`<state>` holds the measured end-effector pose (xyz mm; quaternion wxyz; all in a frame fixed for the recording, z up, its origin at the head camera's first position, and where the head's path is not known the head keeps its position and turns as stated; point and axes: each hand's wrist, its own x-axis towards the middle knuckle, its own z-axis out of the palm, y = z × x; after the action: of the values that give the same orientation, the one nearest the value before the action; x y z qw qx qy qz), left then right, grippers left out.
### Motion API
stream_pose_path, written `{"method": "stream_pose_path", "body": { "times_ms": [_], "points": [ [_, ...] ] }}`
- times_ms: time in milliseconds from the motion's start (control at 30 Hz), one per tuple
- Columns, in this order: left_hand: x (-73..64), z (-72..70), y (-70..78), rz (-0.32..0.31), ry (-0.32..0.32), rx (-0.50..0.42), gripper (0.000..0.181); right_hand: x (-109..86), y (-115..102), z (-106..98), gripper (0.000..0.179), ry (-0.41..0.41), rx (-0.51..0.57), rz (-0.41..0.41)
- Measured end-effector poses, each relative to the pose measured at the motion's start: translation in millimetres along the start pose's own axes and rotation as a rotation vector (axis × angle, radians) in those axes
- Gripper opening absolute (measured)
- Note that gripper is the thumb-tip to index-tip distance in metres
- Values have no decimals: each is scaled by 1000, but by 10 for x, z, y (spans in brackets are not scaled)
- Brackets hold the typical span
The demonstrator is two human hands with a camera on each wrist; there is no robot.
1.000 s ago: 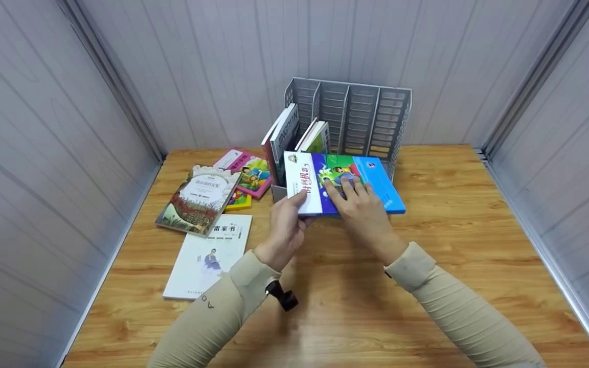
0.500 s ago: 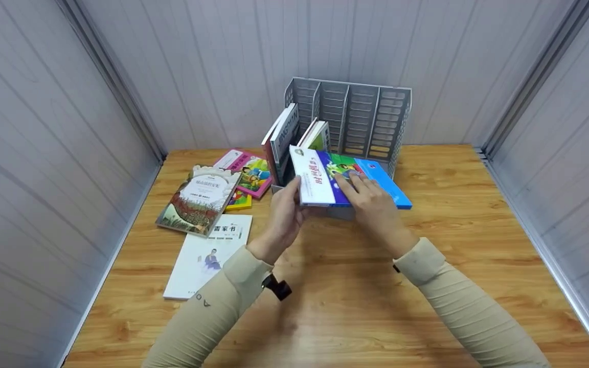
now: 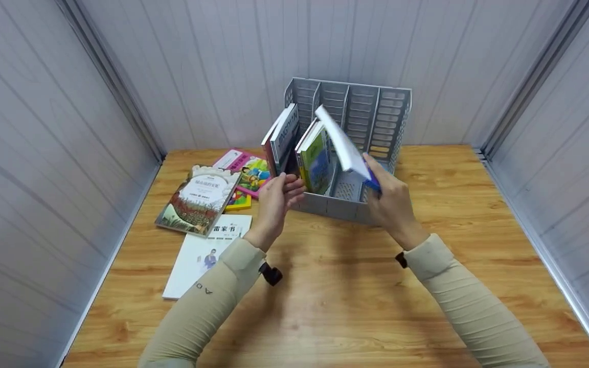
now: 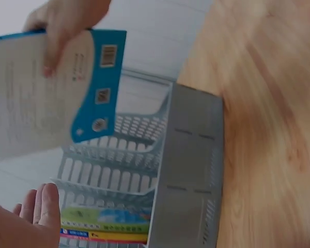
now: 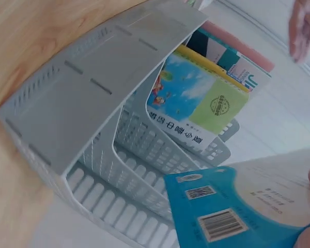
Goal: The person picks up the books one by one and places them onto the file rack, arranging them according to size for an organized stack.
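Note:
My right hand (image 3: 394,204) grips a blue-and-white book (image 3: 344,148) by its edge, thumb on the back cover in the left wrist view. The book (image 4: 36,98) hangs tilted above the grey file rack (image 3: 343,208), its barcode side turned to that camera. Near the rack's front left corner, my left hand (image 3: 274,204) has its fingers extended and holds nothing. Books with a green cover (image 3: 317,163) stand in the second compartment from the left. Two taller books (image 3: 283,135) lean in the leftmost one.
On the wooden table, left of the rack, a brown-and-white book (image 3: 200,199) overlaps a white book (image 3: 207,260). A pink book (image 3: 251,174) and a yellow-edged book (image 3: 238,202) lie behind it. Grey panel walls (image 3: 18,153) enclose the table.
The book has swung from lying nearly flat in both hands to a steep tilt in the right hand. My left hand has let go of it, uncovering the green book and the rack's front.

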<state>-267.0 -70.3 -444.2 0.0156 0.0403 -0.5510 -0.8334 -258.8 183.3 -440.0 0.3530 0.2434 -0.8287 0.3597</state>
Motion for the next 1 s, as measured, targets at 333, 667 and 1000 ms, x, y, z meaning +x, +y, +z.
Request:
{"method": "stream_pose_path", "body": {
  "times_ms": [333, 667, 1000],
  "points": [
    [323, -181, -254, 323, 13, 549, 25, 57, -8, 42, 42, 215, 327, 240],
    [619, -273, -495, 524, -60, 1026, 29, 202, -64, 167, 47, 293, 440, 498],
    [803, -361, -734, 531, -114, 1391, 32, 346, -3, 374, 51, 272, 472, 590]
  ]
}}
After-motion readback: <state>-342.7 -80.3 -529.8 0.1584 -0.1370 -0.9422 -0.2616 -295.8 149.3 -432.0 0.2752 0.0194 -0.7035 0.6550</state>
